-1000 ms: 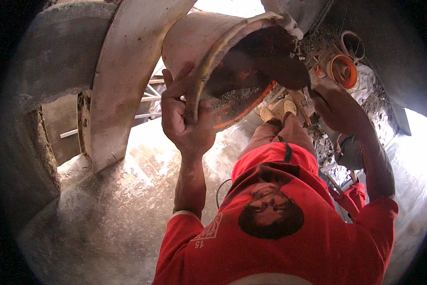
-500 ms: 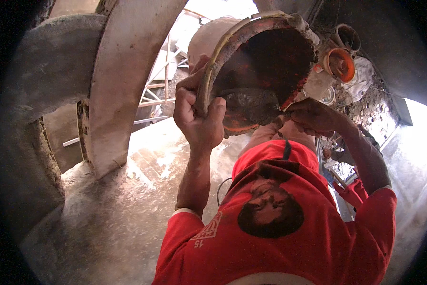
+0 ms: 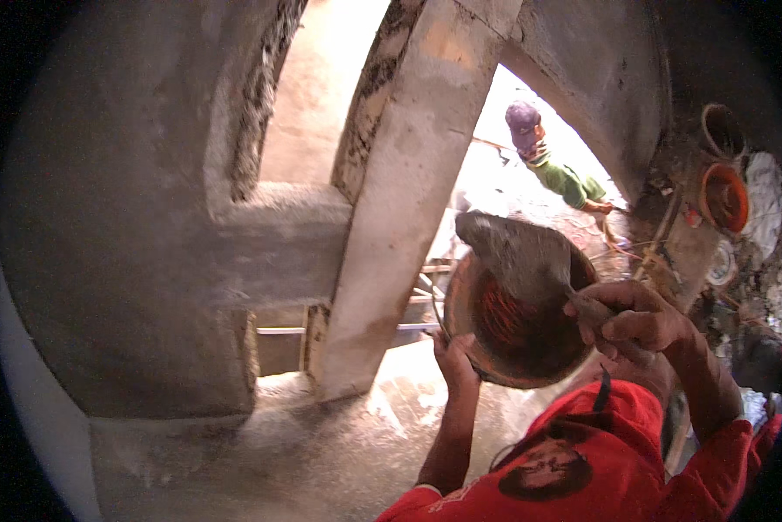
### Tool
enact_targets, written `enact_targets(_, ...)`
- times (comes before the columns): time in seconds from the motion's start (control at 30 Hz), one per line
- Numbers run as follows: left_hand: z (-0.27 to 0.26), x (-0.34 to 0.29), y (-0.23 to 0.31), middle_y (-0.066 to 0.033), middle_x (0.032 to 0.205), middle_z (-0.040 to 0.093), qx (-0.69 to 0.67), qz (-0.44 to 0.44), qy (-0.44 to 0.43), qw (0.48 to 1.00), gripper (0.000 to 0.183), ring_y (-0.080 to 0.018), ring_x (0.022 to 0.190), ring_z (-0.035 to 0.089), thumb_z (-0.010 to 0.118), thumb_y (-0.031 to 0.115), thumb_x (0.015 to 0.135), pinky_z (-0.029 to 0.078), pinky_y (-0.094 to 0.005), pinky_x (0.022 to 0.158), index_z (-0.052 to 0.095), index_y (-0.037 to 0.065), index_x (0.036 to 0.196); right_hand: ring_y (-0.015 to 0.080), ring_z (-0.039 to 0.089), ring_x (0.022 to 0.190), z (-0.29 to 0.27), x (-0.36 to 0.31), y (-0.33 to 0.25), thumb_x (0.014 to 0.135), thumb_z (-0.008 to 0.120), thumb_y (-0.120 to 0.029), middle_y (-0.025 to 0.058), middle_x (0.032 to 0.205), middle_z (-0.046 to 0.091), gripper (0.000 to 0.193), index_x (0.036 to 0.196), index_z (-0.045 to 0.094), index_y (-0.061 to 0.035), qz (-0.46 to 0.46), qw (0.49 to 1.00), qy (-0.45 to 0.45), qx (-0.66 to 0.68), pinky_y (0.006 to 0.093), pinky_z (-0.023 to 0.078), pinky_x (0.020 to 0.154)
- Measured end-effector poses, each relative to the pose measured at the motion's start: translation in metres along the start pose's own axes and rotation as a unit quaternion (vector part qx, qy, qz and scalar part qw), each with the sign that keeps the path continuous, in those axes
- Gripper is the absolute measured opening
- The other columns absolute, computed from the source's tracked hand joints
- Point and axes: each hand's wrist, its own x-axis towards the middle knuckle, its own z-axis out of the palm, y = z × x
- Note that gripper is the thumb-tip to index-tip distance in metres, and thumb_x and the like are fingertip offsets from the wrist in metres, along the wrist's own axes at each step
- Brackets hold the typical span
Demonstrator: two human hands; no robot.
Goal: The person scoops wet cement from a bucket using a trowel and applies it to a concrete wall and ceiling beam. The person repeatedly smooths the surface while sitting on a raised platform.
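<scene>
My left hand (image 3: 458, 361) is closed on the left rim of a round, mortar-stained bucket (image 3: 533, 376), tilted so that its dark inside with reddish-orange streaks faces me. A thin curved handle shows at the bucket's left side. My right hand (image 3: 639, 320) is wrapped round the handle of a trowel (image 3: 526, 252) at the bucket's right side. The trowel's broad grey blade lies across the bucket's mouth and its tip reaches past the far rim. Grey mortar seems to coat the blade.
A sloping concrete post (image 3: 408, 187) and a plastered wall (image 3: 130, 235) with openings stand on the left. Beyond a bright gap is a person in a green shirt (image 3: 569, 183) and cap. An orange bucket (image 3: 723, 197) and a round container (image 3: 723, 130) are at the right.
The view has swung left toward the wall. My right hand has brought the trowel up from low inside the bucket to across its mouth. My left hand still grips the rim.
</scene>
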Motion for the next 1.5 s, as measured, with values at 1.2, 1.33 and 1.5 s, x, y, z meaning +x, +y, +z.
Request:
enact_targets(1.2,-0.142,-0.046,-0.080,-0.0106,0.099,0.065,0.091,-0.103,0.155,0.978,0.038,-0.0265,0.087,0.066,0.061,-0.001,0.077,0.056,-0.0392,0.084,0.059,0.000,0.115,0.0117,0.059,0.065,0.121,0.201,-0.063,0.102,0.055,-0.019,0.0121,0.107,0.063,0.054,0.151,0.037,-0.0017,-0.430,0.826,0.235,0.280,0.0267,0.049,0.053)
enact_targets(1.33,-0.161,-0.049,-0.091,-0.0105,0.099,0.065,0.058,-0.094,0.167,0.980,0.040,-0.0263,0.086,0.065,0.063,-0.002,0.075,0.055,-0.0391,0.081,0.059,-0.001,0.115,0.0092,0.058,0.066,0.110,0.220,-0.057,0.104,0.054,-0.013,0.0106,0.100,0.066,0.053,0.151,0.034,-0.0001,-0.544,0.672,0.470,0.174,0.0234,0.047,0.056)
enact_targets(1.5,-0.163,-0.059,-0.089,-0.0041,0.092,0.066,0.049,-0.090,0.203,0.974,0.029,-0.0188,0.083,0.062,0.066,-0.002,0.069,0.052,-0.0320,0.081,0.061,0.006,0.096,0.0220,0.063,0.074,0.156,0.281,-0.057,0.100,0.060,-0.014,0.0133,0.103,0.068,0.029,0.124,0.058,0.0026,-0.481,0.672,0.551,-0.118,0.0368,0.051,0.067)
